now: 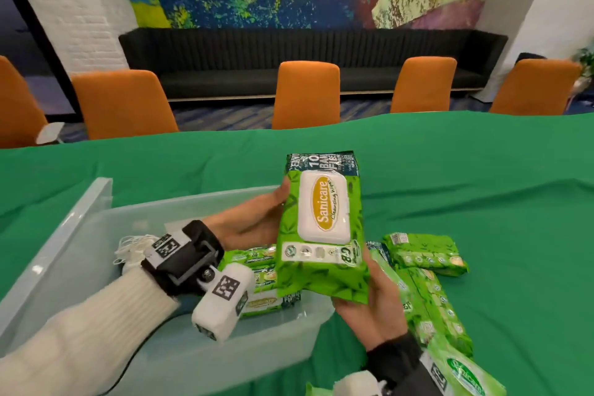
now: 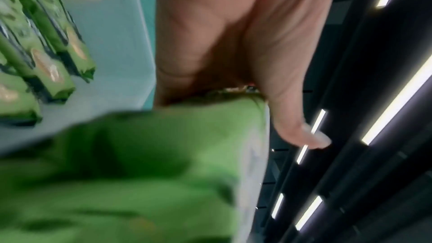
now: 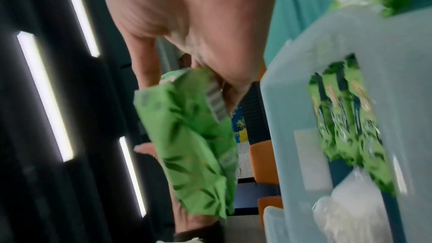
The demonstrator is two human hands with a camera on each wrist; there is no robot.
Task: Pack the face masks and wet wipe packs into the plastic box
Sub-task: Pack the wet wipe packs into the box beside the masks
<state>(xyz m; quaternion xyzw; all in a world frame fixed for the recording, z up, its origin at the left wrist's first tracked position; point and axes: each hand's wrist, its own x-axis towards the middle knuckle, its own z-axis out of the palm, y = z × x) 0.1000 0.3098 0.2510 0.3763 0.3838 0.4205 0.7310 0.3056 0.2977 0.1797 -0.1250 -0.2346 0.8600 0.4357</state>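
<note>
Two hands hold one green plastic wet wipe pack (image 1: 323, 228) above the counter.
Left hand (image 1: 254, 219) grips its side, right hand (image 1: 369, 309) its lower end, beside the clear plastic box (image 1: 64, 254) holding more packs (image 1: 263, 280) and white face masks (image 1: 131, 249).

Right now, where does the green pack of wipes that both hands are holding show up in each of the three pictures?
Head view: held wipe pack at centre, upright, left hand on its side, right hand under its lower end.
Left wrist view: blurred green mass filling the lower left.
Right wrist view: centre, hanging below the palm.
Shared landmark: the plastic box, with packs already inside.
</note>
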